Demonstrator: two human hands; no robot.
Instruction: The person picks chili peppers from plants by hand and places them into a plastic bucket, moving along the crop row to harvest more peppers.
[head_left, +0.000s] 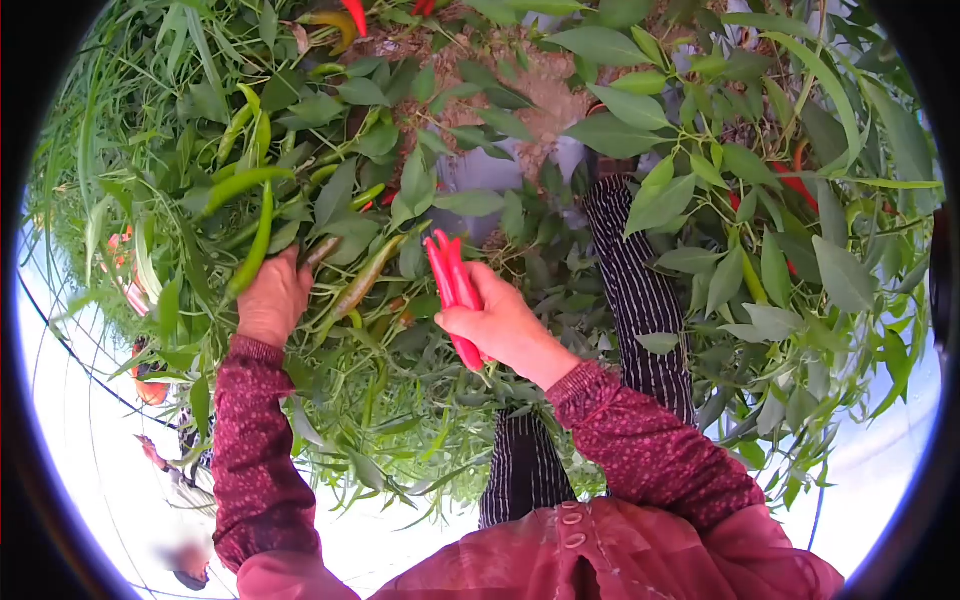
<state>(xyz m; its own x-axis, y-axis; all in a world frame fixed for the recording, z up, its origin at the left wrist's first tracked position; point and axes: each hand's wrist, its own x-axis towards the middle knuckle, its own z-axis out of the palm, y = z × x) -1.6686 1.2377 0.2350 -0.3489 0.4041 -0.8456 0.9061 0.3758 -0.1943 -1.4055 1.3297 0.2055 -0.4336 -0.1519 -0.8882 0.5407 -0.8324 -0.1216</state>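
My right hand (508, 328) is closed around a small bunch of long red chili peppers (453, 268), held upright with their ends above and below my fist. On the left, my left hand (272, 298) reaches into the pepper plant, its fingers mostly hidden among stems and leaves. Beside it, a long green chili pepper (262, 235) hangs against the back of the hand. More green peppers (240, 188) hang just above. A pepper turning from green to brownish red (370, 275) lies between my two hands, touching neither.
Leafy pepper plants (780, 260) crowd the right side, with red peppers (795, 185) among them. Bare soil (535, 85) and grey plastic sheeting (480, 172) show at the top middle. My striped trouser legs (640, 290) stand among the plants. Another person (188, 560) is partly visible at lower left.
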